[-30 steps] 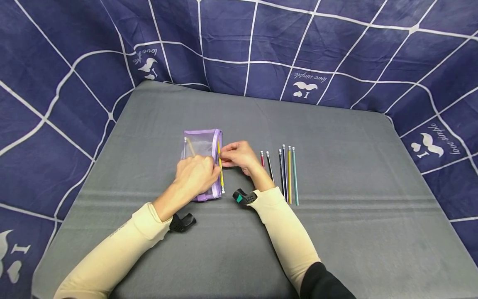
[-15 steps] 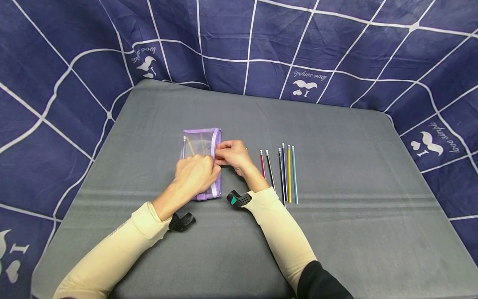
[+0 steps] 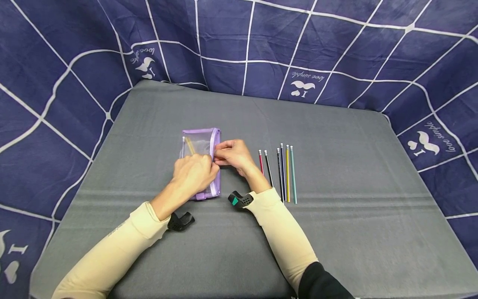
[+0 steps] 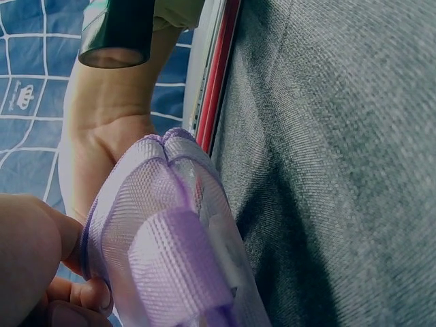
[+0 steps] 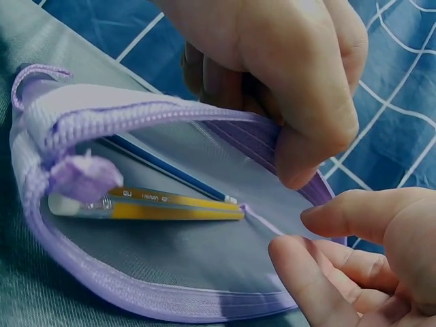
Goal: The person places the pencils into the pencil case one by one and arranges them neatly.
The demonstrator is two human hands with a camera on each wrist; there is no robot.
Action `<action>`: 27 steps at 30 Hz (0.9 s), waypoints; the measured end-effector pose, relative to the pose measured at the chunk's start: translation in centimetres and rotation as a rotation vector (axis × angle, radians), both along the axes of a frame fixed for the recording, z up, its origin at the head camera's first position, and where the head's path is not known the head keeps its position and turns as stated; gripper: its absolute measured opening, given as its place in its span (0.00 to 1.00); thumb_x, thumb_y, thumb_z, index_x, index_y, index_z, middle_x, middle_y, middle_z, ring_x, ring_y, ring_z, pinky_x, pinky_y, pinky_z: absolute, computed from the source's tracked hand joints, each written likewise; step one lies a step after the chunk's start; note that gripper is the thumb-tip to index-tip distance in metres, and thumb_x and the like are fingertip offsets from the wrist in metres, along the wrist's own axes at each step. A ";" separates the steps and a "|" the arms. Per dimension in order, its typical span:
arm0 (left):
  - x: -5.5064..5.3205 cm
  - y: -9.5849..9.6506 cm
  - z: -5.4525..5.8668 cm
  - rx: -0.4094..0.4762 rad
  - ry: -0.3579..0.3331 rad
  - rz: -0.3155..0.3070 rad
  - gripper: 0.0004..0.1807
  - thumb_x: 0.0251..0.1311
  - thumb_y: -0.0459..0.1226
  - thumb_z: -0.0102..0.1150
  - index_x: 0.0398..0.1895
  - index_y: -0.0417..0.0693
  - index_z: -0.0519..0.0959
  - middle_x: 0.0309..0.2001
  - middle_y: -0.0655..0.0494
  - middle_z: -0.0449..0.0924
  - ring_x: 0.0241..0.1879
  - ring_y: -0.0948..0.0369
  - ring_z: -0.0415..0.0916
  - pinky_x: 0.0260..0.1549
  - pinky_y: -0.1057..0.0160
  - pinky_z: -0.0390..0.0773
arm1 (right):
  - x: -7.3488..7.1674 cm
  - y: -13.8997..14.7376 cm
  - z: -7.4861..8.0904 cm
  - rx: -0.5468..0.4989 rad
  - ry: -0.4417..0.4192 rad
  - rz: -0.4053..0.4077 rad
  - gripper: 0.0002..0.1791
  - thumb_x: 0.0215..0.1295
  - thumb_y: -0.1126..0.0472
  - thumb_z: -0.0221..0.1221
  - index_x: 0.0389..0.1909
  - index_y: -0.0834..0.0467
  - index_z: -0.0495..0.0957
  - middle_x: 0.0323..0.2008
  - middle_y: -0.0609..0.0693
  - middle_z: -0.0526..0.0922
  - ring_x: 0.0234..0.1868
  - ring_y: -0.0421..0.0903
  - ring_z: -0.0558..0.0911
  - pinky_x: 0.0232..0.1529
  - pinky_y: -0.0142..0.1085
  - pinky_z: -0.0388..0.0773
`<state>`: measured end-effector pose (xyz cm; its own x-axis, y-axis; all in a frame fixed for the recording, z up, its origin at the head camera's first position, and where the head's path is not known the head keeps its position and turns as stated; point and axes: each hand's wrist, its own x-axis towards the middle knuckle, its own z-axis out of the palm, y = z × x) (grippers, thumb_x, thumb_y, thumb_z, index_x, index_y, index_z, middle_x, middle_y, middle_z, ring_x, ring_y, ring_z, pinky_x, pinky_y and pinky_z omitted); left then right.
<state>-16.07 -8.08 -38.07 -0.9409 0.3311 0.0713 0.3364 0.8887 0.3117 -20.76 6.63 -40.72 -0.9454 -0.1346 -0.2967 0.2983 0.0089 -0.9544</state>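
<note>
Between left grip (image 3: pixel 193 171), pinching its purple rim (image 5: pixel 180 112), and parted, empty right grip (image 3: pixel 235 156) gapes a sheer pouch (image 3: pixel 203 143).

Pouch (image 3: pixel 215 185) on table (image 3: pixel 347 174), pencils (image 5: pixel 174 206) inside; left hand (image 3: pixel 195 170) on pouch, right hand (image 3: pixel 234 155) at its right edge, loose pencils (image 3: pixel 288 174) farther right; cloth (image 3: pixel 280 43) behind table.

Left hand (image 3: pixel 195 173) grips a purple pouch (image 3: pixel 203 143). Right hand (image 3: pixel 234 156) is at its edge, hard to tell if touching. Pencils (image 3: pixel 288 174) lie nearby.

tabletop workspace (image 3: pixel 347 178) within gridded drapes (image 3: pixel 224 39)
</note>
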 end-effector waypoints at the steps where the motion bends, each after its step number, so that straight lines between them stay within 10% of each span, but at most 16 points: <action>1: 0.0 0.0 0.0 0.001 0.001 0.001 0.18 0.59 0.44 0.49 0.11 0.52 0.69 0.14 0.53 0.71 0.18 0.49 0.71 0.16 0.48 0.68 | 0.0 0.1 0.0 0.002 0.002 0.001 0.13 0.60 0.76 0.60 0.46 0.76 0.77 0.27 0.54 0.81 0.24 0.41 0.82 0.31 0.33 0.82; 27: -0.1 0.0 0.0 0.001 -0.002 0.008 0.17 0.57 0.43 0.49 0.12 0.51 0.67 0.15 0.53 0.71 0.17 0.50 0.72 0.17 0.47 0.69 | 0.9 4.9 1.4 0.095 0.062 -0.015 0.12 0.59 0.74 0.62 0.44 0.75 0.79 0.38 0.70 0.83 0.24 0.42 0.83 0.33 0.36 0.82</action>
<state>-16.17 -8.09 -38.08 -0.9435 0.3238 0.0698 0.3289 0.8908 0.3136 -19.90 11.51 -39.36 -0.9641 -0.0946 -0.2481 0.2392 0.0962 -0.9662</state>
